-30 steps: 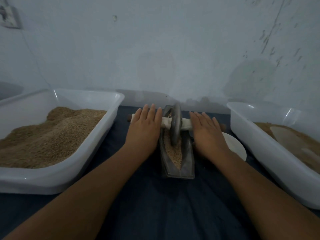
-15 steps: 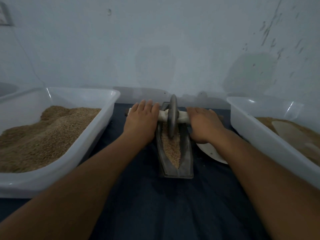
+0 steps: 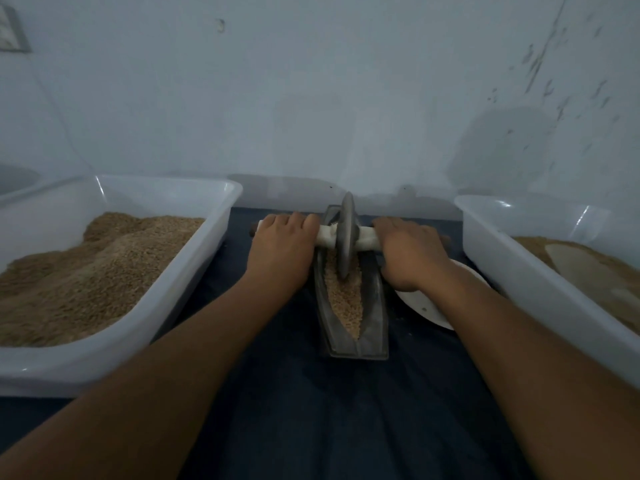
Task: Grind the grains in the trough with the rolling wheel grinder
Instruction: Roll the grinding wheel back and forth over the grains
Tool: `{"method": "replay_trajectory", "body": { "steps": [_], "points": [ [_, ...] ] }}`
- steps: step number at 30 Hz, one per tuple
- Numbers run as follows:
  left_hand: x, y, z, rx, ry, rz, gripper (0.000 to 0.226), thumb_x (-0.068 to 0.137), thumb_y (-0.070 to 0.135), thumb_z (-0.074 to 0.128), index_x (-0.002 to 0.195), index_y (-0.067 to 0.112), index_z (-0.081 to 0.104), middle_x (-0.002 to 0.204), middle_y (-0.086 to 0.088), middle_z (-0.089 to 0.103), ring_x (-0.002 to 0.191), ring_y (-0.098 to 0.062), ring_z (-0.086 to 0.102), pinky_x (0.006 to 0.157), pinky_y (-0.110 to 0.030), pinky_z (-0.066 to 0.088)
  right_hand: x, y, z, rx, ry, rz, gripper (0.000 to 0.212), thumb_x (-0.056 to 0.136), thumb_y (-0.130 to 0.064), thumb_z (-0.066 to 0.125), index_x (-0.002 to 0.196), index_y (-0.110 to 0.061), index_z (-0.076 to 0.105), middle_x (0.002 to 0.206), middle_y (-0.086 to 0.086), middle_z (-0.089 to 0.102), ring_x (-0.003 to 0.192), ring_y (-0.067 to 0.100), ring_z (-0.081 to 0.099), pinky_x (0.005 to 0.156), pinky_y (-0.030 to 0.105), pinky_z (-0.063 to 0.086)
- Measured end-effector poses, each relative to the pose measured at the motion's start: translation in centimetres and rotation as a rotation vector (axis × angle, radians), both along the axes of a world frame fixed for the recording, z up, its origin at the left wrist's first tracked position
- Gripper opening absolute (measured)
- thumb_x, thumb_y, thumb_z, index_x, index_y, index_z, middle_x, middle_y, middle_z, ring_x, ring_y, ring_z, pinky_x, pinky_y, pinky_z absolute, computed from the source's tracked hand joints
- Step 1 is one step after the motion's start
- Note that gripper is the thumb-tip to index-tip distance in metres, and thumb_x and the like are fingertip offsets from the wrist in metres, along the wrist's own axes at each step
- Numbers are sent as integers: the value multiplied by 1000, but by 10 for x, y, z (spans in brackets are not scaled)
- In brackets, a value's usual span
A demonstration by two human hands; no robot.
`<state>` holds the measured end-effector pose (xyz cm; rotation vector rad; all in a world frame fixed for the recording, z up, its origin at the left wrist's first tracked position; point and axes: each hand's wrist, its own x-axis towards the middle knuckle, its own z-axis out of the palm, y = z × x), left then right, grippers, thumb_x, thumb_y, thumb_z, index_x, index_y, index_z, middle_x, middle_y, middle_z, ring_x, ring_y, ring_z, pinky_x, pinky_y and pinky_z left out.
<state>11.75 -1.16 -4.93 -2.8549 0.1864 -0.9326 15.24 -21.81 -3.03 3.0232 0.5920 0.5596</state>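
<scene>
A dark boat-shaped metal trough (image 3: 374,327) lies lengthwise on the dark cloth in the middle, with pale brown grains (image 3: 346,303) in its groove. A grey metal wheel (image 3: 347,233) stands upright in the far part of the groove, on a white-wrapped axle handle (image 3: 367,240) that crosses the trough. My left hand (image 3: 280,247) grips the axle left of the wheel, fingers curled over it. My right hand (image 3: 410,251) grips the axle right of the wheel, fingers curled over it too.
A large white tub (image 3: 194,271) heaped with brown grain stands at the left. Another white tub (image 3: 526,271) with finer brown material stands at the right. A white plate (image 3: 426,306) lies under my right wrist. A pale wall rises close behind.
The wheel has rolled away from me toward the trough's far end. Both hands went with it, and their fingers went from lying flat on the axle to curling over it.
</scene>
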Motion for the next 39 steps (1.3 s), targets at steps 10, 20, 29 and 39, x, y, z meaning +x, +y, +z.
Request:
{"method": "replay_trajectory", "body": {
  "steps": [10, 20, 29, 39],
  "points": [
    [-42, -4, 1, 15, 3, 6, 35, 84, 20, 63, 116, 22, 48, 112, 0, 61, 101, -22, 59, 91, -35, 43, -44, -9, -18, 7, -168, 50, 49, 92, -27, 59, 138, -20, 43, 127, 4, 53, 113, 26, 50, 98, 39, 31],
    [-70, -5, 5, -31, -9, 37, 26, 84, 23, 64, 105, 24, 48, 93, 5, 62, 83, -17, 60, 73, -29, 36, -88, -17, -14, 16, -227, 67, 68, 80, -30, 72, 142, -17, 47, 131, 4, 58, 119, 26, 54, 102, 41, 34],
    [-60, 0, -9, -58, -21, -30, 30, 83, 24, 62, 109, 24, 47, 102, 2, 57, 94, -21, 54, 85, -34, 37, -71, -14, -21, 55, -244, 62, 52, 79, -16, 71, 129, -13, 58, 115, 8, 62, 104, 30, 57, 93, 42, 37],
    [-23, 0, 0, -12, 62, 18, 33, 82, 27, 66, 103, 22, 42, 100, -1, 58, 92, -23, 57, 79, -36, 37, -32, -6, -10, -24, -127, 7, 25, 88, -30, 62, 106, -19, 48, 103, 1, 58, 93, 25, 55, 71, 36, 28]
  ]
}}
